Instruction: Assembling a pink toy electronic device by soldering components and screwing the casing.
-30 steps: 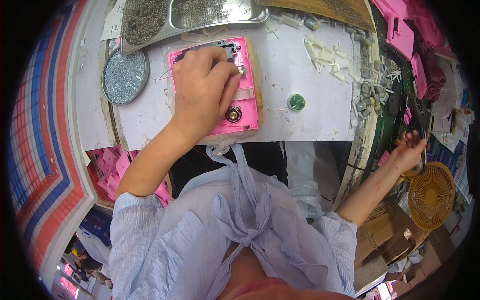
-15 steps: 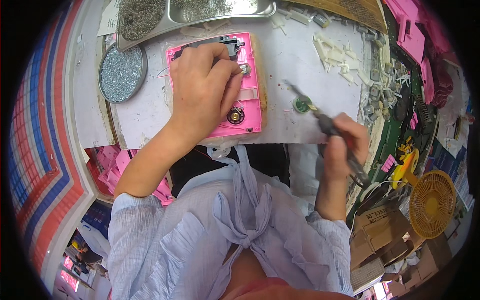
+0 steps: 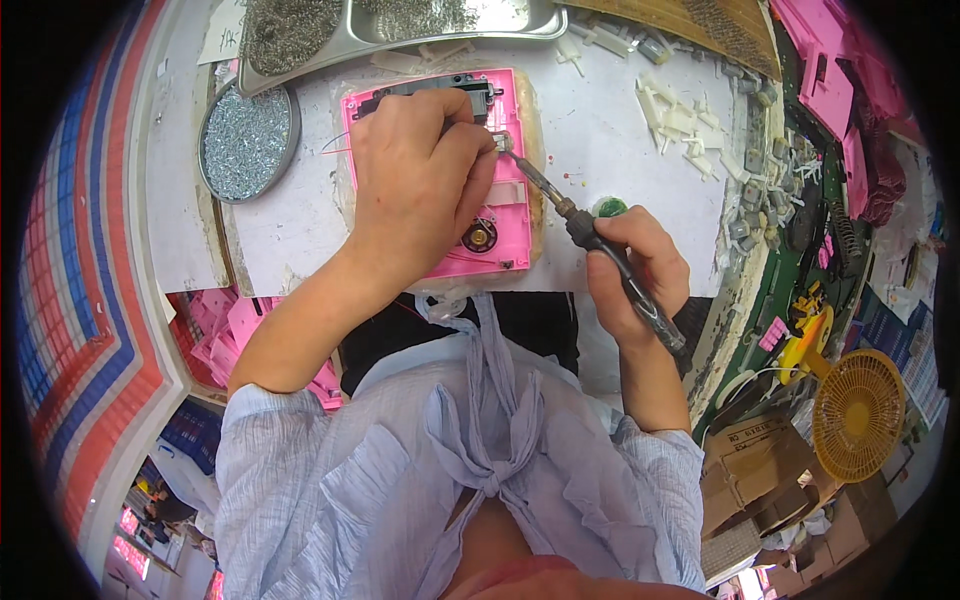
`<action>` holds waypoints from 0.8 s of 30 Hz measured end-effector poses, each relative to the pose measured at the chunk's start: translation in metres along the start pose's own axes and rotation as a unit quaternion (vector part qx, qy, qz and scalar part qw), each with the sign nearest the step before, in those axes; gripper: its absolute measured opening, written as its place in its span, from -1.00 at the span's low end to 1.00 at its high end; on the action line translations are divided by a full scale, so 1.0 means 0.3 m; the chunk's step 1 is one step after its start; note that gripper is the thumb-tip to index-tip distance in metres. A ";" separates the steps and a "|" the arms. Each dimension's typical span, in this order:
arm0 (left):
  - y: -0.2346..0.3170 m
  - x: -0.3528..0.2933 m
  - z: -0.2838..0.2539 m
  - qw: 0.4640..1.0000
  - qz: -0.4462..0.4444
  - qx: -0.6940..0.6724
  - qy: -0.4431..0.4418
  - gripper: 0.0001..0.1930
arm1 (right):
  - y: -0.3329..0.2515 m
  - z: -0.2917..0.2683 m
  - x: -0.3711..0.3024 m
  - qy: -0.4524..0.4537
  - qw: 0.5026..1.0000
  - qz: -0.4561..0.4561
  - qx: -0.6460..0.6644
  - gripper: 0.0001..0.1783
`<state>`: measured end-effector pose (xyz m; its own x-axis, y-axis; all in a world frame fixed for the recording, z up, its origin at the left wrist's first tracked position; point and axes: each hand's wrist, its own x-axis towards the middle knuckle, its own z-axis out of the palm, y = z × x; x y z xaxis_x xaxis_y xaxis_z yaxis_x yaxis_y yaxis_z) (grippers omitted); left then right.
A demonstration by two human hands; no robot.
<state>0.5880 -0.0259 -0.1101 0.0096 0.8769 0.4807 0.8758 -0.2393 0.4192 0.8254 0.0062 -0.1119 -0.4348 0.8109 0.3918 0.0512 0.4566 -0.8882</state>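
A pink plastic housing lies on a padded mat on the white work surface. In its upper part is a black mechanism, and a small round speaker sits lower down. My left hand rests over the housing with thumb and fingers pinched together near a small metal part; what they pinch is hidden. In my right hand is a soldering iron, held like a pen, its tip at that metal part. A small green round pot stands beside the iron.
A round dish of small screws stands at left, below a metal tray of small metal parts. White plastic pieces and small motors lie at right. Further right are a yellow fan and cardboard boxes.
My right hand has brought the soldering iron left from beside the green pot, so its tip is now at the metal part in the housing. The left hand stays pinched there.
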 end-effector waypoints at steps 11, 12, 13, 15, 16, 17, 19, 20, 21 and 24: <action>0.009 0.001 -0.009 1.000 -0.003 0.018 -0.011 -0.79 | -0.008 -0.012 -0.004 -0.005 0.997 -0.057 -0.054 -0.67; 0.012 0.003 -0.011 1.000 -0.004 0.020 -0.011 -0.77 | -0.006 -0.016 -0.007 -0.006 0.997 -0.054 -0.053 -0.67; 0.015 0.004 -0.013 1.000 -0.007 0.021 -0.013 -0.78 | -0.005 -0.018 -0.008 -0.006 0.997 -0.052 -0.052 -0.67; 0.018 0.006 -0.017 1.000 -0.010 0.023 -0.017 -0.78 | -0.010 -0.015 0.001 -0.013 0.997 -0.053 -0.056 -0.67; 0.019 0.006 -0.017 0.999 -0.011 0.024 -0.019 -0.78 | -0.011 -0.013 0.005 -0.017 0.997 -0.053 -0.058 -0.67; 0.020 0.005 -0.018 0.999 -0.012 0.026 -0.022 -0.78 | -0.009 -0.011 0.008 -0.013 0.996 -0.061 -0.057 -0.67; 0.020 0.007 -0.020 0.999 -0.011 0.024 -0.019 -0.80 | -0.004 -0.009 0.011 -0.006 0.996 -0.075 -0.055 -0.68; 0.020 0.008 -0.021 1.000 -0.008 0.021 -0.013 -0.82 | -0.004 -0.010 0.011 0.000 0.996 -0.075 -0.053 -0.67; 0.019 0.010 -0.023 1.000 -0.004 0.018 -0.008 -0.85 | -0.005 -0.014 0.011 0.006 0.996 -0.074 -0.050 -0.67; 0.006 0.013 -0.025 1.000 -0.011 -0.014 0.007 -0.87 | -0.006 -0.029 0.013 0.009 0.997 -0.065 -0.045 -0.67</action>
<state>0.5860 -0.0261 -0.1018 -0.0164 0.8762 0.4817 0.8615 -0.2321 0.4516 0.8315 0.0116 -0.1067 -0.4268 0.7483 0.5078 0.0752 0.5890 -0.8047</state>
